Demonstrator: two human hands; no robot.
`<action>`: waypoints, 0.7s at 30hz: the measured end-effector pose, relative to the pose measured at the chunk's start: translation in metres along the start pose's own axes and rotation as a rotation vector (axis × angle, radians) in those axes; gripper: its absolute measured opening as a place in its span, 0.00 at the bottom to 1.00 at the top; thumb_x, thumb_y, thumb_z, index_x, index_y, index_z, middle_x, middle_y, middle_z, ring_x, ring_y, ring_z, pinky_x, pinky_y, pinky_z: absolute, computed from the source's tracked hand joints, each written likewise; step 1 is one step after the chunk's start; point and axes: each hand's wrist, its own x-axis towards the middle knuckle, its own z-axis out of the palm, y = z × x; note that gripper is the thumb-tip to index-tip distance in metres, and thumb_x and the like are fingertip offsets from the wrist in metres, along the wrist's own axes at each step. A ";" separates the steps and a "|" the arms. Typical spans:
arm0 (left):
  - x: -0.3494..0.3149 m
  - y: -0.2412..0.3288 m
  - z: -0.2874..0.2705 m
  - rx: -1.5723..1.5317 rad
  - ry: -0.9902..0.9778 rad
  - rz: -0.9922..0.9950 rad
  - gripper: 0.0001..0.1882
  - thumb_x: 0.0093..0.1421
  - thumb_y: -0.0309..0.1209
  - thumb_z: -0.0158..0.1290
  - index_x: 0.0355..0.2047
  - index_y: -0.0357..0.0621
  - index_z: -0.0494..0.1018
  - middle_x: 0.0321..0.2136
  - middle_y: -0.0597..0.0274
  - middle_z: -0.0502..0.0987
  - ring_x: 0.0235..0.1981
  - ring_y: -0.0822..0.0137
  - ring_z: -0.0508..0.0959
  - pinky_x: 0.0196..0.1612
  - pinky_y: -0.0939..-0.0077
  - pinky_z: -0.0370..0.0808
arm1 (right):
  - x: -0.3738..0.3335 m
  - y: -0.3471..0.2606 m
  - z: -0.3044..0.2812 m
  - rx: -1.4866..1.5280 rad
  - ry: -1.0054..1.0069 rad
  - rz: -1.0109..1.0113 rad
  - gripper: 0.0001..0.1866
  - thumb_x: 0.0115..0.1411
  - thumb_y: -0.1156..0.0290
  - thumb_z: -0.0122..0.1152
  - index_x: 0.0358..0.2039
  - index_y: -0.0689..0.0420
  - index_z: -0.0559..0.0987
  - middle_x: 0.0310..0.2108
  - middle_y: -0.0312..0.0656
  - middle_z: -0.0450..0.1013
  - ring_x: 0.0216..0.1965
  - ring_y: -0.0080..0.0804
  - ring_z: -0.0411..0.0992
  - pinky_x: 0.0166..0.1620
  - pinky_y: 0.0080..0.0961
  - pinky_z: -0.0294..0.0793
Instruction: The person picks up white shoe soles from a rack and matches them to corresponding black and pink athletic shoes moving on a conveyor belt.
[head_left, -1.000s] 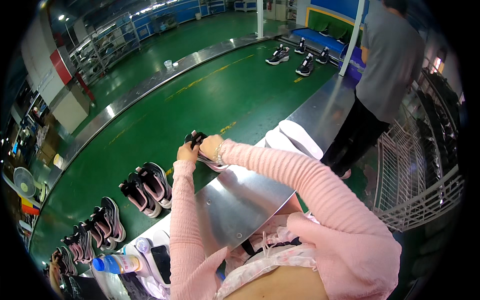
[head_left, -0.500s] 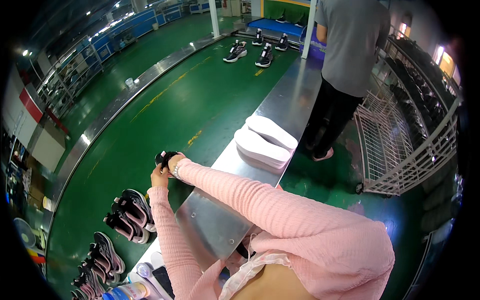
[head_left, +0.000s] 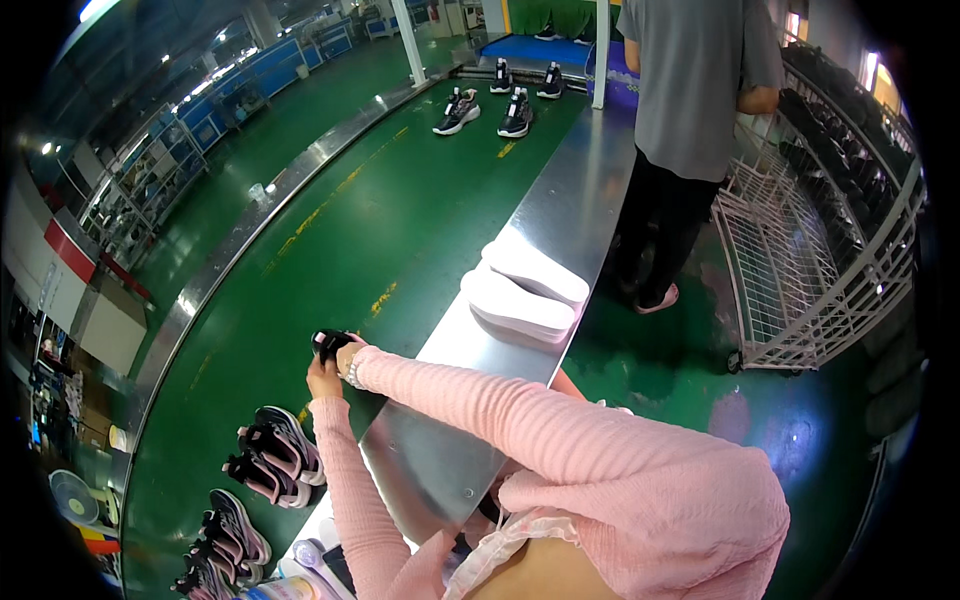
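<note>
Over the green conveyor belt (head_left: pixel 350 215), both of my hands are on a black sneaker (head_left: pixel 328 343) with a small pink patch. My left hand (head_left: pixel 322 378) grips its near side from below, fingers bent against it. My right hand (head_left: pixel 350 356), with a bracelet at the wrist, closes on the sneaker from the right and hides much of it. A stack of white insoles (head_left: pixel 520 303) lies to the right on the metal ledge (head_left: pixel 560 190). Nearest on the belt to my left arm is a pair of black and pink sneakers (head_left: pixel 277 458).
More sneakers (head_left: pixel 228 535) line the belt at the lower left, beside a bottle and a phone. Several dark sneakers (head_left: pixel 514 112) stand at the far end. A person in grey (head_left: pixel 690 100) stands right of the ledge, near a white wire cart (head_left: pixel 790 270) and a shoe rack.
My view has turned slightly, shifting the surroundings. Both hands stay on the sneaker in nearly the same place. The standing person's right forearm now shows beside the cart.
</note>
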 end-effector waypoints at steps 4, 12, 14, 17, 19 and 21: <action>0.011 -0.011 0.001 -0.338 0.014 0.077 0.12 0.50 0.25 0.48 0.37 0.38 0.70 0.29 0.53 0.73 0.27 0.62 0.73 0.30 0.75 0.69 | -0.037 0.003 0.015 0.038 0.488 -0.278 0.10 0.53 0.76 0.43 0.33 0.62 0.73 0.38 0.44 0.67 0.41 0.39 0.66 0.42 0.28 0.66; -0.006 0.061 0.016 0.645 -0.177 0.238 0.07 0.47 0.27 0.46 0.24 0.37 0.72 0.25 0.46 0.72 0.30 0.47 0.72 0.32 0.58 0.69 | -0.192 0.137 0.036 0.862 0.428 -0.022 0.13 0.55 0.67 0.42 0.36 0.56 0.72 0.20 0.36 0.70 0.17 0.22 0.67 0.24 0.20 0.68; 0.001 0.109 0.040 0.873 -0.483 -0.164 0.12 0.49 0.29 0.43 0.30 0.41 0.73 0.29 0.46 0.74 0.33 0.54 0.74 0.37 0.63 0.70 | -0.216 0.151 0.053 1.039 0.373 0.041 0.12 0.56 0.67 0.41 0.35 0.55 0.72 0.17 0.36 0.69 0.18 0.22 0.67 0.26 0.20 0.67; 0.040 0.001 0.052 1.334 -0.517 0.066 0.18 0.54 0.41 0.36 0.39 0.50 0.69 0.37 0.59 0.72 0.39 0.64 0.72 0.39 0.71 0.69 | -0.231 0.133 0.063 0.854 0.423 -0.049 0.10 0.55 0.70 0.43 0.37 0.54 0.71 0.16 0.38 0.67 0.19 0.28 0.67 0.27 0.23 0.67; 0.031 0.073 0.066 0.420 -0.192 -0.682 0.21 0.56 0.44 0.31 0.36 0.47 0.70 0.32 0.61 0.73 0.33 0.67 0.72 0.33 0.73 0.68 | -0.234 0.149 0.059 0.817 0.451 -0.045 0.11 0.55 0.69 0.43 0.37 0.53 0.71 0.16 0.39 0.67 0.19 0.31 0.68 0.27 0.23 0.67; 0.026 0.120 0.061 0.144 0.031 -0.967 0.24 0.57 0.46 0.29 0.34 0.45 0.70 0.28 0.62 0.73 0.29 0.68 0.72 0.29 0.73 0.67 | -0.233 0.148 0.051 0.773 0.371 -0.022 0.12 0.55 0.67 0.40 0.38 0.52 0.71 0.19 0.45 0.69 0.23 0.41 0.69 0.30 0.31 0.68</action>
